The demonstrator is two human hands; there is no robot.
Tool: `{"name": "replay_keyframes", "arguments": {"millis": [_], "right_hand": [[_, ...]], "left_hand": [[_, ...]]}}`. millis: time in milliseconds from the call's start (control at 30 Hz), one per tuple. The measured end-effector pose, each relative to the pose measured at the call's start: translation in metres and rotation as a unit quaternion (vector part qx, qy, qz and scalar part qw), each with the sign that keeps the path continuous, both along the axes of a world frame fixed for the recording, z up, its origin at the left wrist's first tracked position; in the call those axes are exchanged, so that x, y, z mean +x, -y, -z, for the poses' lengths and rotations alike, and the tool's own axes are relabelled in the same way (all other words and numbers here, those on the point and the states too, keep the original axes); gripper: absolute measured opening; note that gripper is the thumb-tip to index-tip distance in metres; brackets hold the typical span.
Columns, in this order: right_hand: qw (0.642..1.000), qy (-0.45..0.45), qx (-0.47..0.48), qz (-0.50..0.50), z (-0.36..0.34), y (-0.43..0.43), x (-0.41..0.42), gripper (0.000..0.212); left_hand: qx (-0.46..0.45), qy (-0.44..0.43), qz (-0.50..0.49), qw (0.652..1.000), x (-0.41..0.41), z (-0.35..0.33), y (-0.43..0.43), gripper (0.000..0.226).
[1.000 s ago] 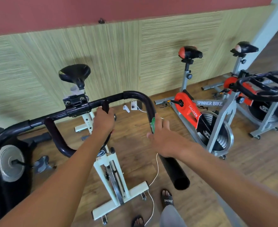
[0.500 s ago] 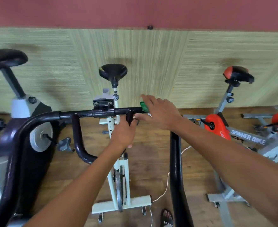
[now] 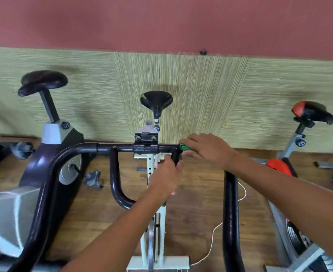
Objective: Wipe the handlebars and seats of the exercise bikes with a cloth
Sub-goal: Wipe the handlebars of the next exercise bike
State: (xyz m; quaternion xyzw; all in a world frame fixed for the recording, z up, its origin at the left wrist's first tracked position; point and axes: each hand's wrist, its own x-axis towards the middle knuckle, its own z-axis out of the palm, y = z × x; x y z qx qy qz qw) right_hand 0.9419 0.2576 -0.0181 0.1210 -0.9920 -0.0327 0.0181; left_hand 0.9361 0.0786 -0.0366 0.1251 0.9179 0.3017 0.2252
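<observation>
- Our left hand (image 3: 166, 177) wraps its fingers round the hard black handlebar (image 3: 118, 148)
- Just past it, our right hand (image 3: 206, 149) holds the soft, light green cloth (image 3: 184, 147) on the top bar; we think it bends round easily
- Farther back, the black seat (image 3: 156, 100) is not wiped yet

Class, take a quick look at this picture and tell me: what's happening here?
A person stands at a white exercise bike. The right hand holds a green cloth against the top of the black handlebar, near its right bend. The left hand grips the handlebar's inner loop just below. The bike's black seat, further back, is untouched. A grey bike stands to the left, a red bike to the right.
</observation>
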Motion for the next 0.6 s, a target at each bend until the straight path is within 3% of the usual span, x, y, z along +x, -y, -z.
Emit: {"name": "replay_keyframes", "arguments": {"millis": [67,133,233,267,367,467,600], "right_hand": [[0.999,-0.007,-0.012,0.029,-0.001,0.003,0.004,0.062],[0.987,-0.013,-0.102,0.122,-0.006,0.000,0.012,0.056],[0.911,-0.063,-0.274,0.301,-0.013,-0.013,0.025,0.050],[0.898,-0.059,-0.276,0.338,-0.014,-0.013,0.030,0.050],[0.905,0.019,-0.196,0.377,-0.002,-0.002,0.048,0.043],[0.871,-0.001,-0.210,0.445,0.008,0.020,0.069,0.036],[0.835,-0.015,-0.221,0.504,0.017,0.040,0.097,0.043]], "left_hand": [[-0.003,-0.003,0.000,1.000,-0.001,0.001,0.000,0.041],[-0.006,-0.007,-0.003,1.000,-0.001,0.003,0.001,0.040],[0.018,-0.010,-0.002,1.000,-0.001,0.003,0.001,0.037],[0.022,-0.012,0.000,1.000,-0.002,0.004,0.001,0.037],[0.015,-0.022,0.002,1.000,-0.002,0.005,0.000,0.038],[0.009,-0.025,-0.003,1.000,-0.002,0.006,0.000,0.032],[0.009,-0.040,0.000,0.999,-0.009,0.014,-0.003,0.037]]}}
